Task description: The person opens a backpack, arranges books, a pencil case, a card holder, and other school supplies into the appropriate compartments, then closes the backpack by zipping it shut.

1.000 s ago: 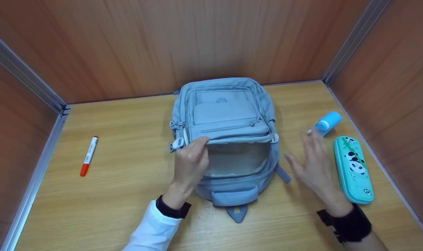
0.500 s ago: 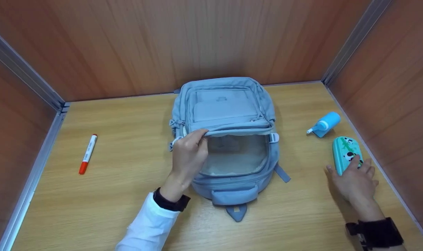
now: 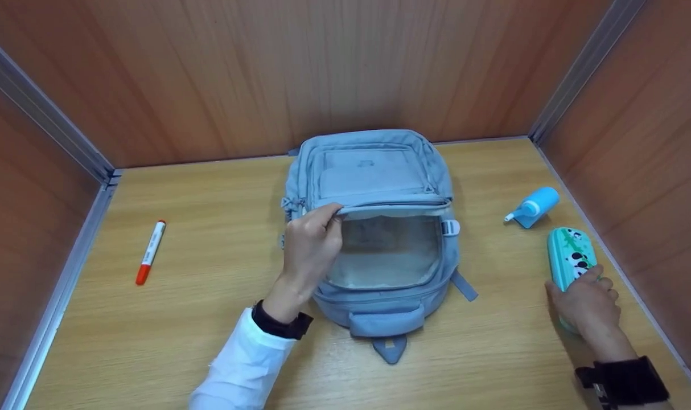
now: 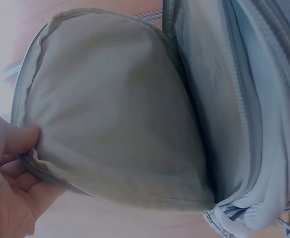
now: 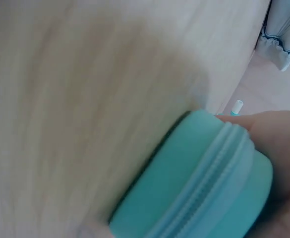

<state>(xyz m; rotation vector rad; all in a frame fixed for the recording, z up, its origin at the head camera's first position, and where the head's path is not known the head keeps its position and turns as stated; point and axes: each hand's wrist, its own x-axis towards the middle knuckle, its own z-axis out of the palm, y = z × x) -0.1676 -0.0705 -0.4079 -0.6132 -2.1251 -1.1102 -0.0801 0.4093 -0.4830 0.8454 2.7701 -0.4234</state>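
The left hand (image 3: 313, 250) pinches the edge of the backpack's front flap (image 4: 115, 99) between its thumb and bent fingers; in the left wrist view the thumb lies on the pale lining side and the fingers go behind the rim. The flap is held up, so the grey-blue backpack (image 3: 374, 171), lying on its back in the middle of the wooden table (image 3: 220, 228), shows its open main compartment, with its carry handle (image 3: 386, 322) toward the person. The right hand (image 3: 587, 304) is over the near half of a turquoise case (image 3: 570, 256) printed with pandas, which is at the right side of the table, near the side wall (image 3: 647, 159). Its thumb lies along the case's left edge and its bent fingers reach over the top to the right edge, gripping it across the width; how tight the hold is cannot be told. The right wrist view shows the case's zipper (image 5: 199, 193) close up, with the hand against one side. Just beyond the case lies a blue bottle (image 3: 536, 205) with a white nozzle, apart from both hands. A red-and-white marker (image 3: 151, 253) lies well apart on the left.
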